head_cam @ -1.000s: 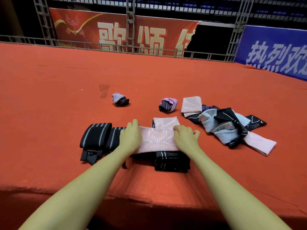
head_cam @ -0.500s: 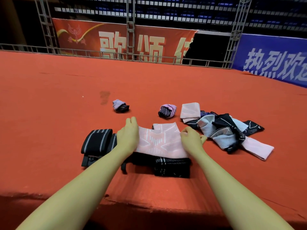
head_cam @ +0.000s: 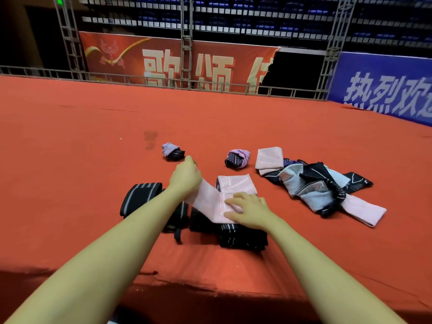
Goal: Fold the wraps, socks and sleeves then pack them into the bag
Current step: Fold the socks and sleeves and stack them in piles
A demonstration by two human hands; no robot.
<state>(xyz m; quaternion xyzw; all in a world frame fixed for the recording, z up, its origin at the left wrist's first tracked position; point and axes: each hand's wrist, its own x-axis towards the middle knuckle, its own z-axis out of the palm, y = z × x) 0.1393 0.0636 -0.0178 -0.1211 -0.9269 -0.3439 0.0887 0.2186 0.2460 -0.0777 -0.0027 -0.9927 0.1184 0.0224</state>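
Fig.: head view, mid-fold, items listed near to far. Red cloth-covered counter (head_cam: 70, 183) carries all items; its front edge is rumpled.

Nearest: folded black knit wraps w/ thin pale stripes (head_cam: 243, 237), stacked at centre. A second black striped elastic wrap (head_cam: 140, 199), w/ strap ends showing, lies just left, partly under the left forearm.

On top of the black stack: pale pink ribbed knit sleeve w/ white line pattern (head_cam: 210, 202), thin, stretchy-looking. Right hand (head_cam: 250, 210), fingers straight and spread, presses its near end flat. Left hand (head_cam: 185, 176) is curled round the far-left end and lifts it clear of the counter, prob. to fold it across. A second pink piece (head_cam: 236, 183), already flat, sits touching just behind.

Right, mid-distance: unsorted heap of pale blue, black and pink sleeves (head_cam: 320, 190), tangled and overlapping. A neat folded pink square (head_cam: 268, 159) touches its far-left edge.

Farther: two balled sock pairs, lilac w/ black gridded soles (head_cam: 237, 158) and (head_cam: 172, 151), well apart.

Progress (judged): socks and wraps look done; approx. half the sleeves remain. No bag in view, so packing not yet begun.

Background: banners, metal truss, seating.
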